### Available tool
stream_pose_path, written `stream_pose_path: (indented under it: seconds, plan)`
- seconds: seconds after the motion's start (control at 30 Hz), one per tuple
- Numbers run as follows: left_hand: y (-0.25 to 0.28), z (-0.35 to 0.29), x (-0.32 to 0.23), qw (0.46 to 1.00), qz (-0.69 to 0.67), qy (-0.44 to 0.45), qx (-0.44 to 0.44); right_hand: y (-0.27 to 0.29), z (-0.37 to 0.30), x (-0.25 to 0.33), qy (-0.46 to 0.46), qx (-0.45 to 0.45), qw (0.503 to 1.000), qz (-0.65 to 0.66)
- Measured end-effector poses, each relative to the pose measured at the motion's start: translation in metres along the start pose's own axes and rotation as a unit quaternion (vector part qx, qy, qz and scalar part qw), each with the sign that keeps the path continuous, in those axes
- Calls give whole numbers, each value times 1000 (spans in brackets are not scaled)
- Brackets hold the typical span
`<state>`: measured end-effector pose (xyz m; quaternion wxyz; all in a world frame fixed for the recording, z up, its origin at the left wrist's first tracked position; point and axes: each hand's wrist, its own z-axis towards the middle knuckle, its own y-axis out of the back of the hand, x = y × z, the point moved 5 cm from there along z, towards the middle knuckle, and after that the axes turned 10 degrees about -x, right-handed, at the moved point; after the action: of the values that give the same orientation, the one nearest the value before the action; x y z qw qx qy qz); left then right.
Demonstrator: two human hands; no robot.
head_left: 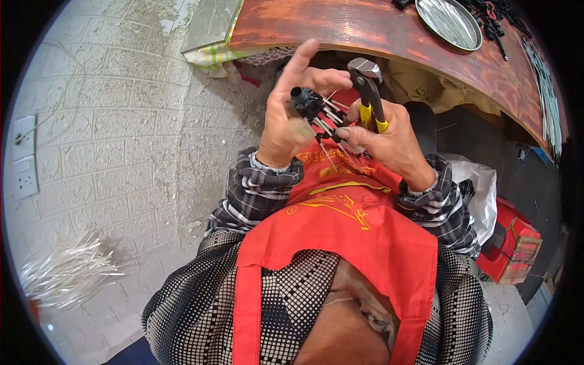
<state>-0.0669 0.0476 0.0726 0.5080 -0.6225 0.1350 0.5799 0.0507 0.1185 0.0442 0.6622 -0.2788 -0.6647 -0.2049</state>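
Your left hand (286, 112) is raised in front of your chest with its fingers spread wide, the index pointing up and away and the others stretching toward the right; its thumb is blurred, just beside the black fitting (306, 102), and I cannot tell whether it presses on that piece. The fitting is between your two hands, above your lap, its round hollow end facing up toward you, with thin pale rods (329, 115) next to it on the right. Your right hand (392, 137) is curled around the yellow-sleeved handles of the pincers (368, 88), whose metal head points away from you toward the table (304, 21); your right thumb reaches left to the rods, though whether it pinches them is unclear. Beneath your hands you have a red apron (337, 228) with yellow markings. On the reddish-brown table, a round metal tray (465, 48) holds pale slender pieces, with black parts (494, 30) beside it and bluish rods (545, 91) farther right. A pale bundle of strips (73, 271) is at your lower left.
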Motion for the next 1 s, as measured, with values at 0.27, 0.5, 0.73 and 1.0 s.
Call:
stream_pose_path:
  seconds: [0.27,0.5,0.73,1.0]
  plan:
    - [19,-17,6,979,201,11,-27,3,-1,5,70,-19,993,-88]
    - [17,-19,-1,945,319,-11,-68,20,1,49,112,-40,961,-248]
    - [7,-16,-1,940,330,-79,-27,1,15,85,362,-48,902,-232]
    - [8,-13,2,944,310,-84,-73,-4,20,80,313,-26,925,-214]
